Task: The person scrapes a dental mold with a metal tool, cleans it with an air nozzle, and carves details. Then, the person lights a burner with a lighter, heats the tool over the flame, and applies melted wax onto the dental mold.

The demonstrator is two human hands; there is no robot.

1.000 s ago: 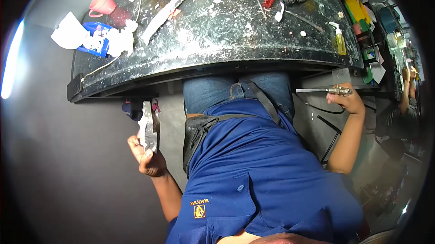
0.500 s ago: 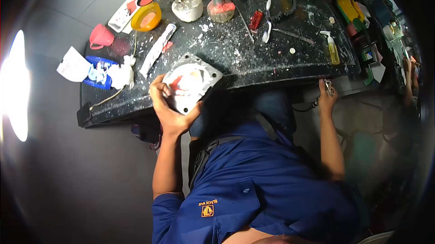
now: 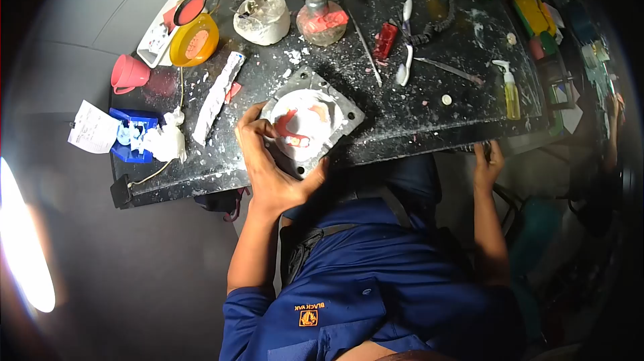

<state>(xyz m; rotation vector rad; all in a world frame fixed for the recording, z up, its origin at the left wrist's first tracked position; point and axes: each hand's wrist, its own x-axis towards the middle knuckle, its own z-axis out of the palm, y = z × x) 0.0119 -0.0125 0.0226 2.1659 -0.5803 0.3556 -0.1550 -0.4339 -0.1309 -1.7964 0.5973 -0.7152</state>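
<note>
1. The left hand (image 3: 276, 176) has its fingers (image 3: 253, 128) spread part-way and closed on the edges of a silver-grey, square metal frame with corner holes (image 3: 343, 128), the thumb at its near corner.
2. Just right of those fingers, the frame is over the near part of a black, white-speckled tabletop (image 3: 396, 116); I cannot tell whether they touch. Within it is round white plaster (image 3: 303, 107), bearing a curved red piece with tooth-like shapes (image 3: 286, 122).
3. The right hand (image 3: 488, 168) is at the tabletop's near edge, fingers bent; I cannot tell how far they open or whether they grip anything.
4. Left of the left fingers and a little beyond lies a long, white-wrapped roll (image 3: 218, 101); farther left is an open blue plastic box (image 3: 138, 154) with crumpled white material.
5. Well beyond the left fingers stand a rounded white bowl (image 3: 270, 31) and a squat clear jar with a metal cap (image 3: 310, 31).
6. Beyond the right fingers stands a clear spray bottle of yellow liquid (image 3: 512, 98).
</note>
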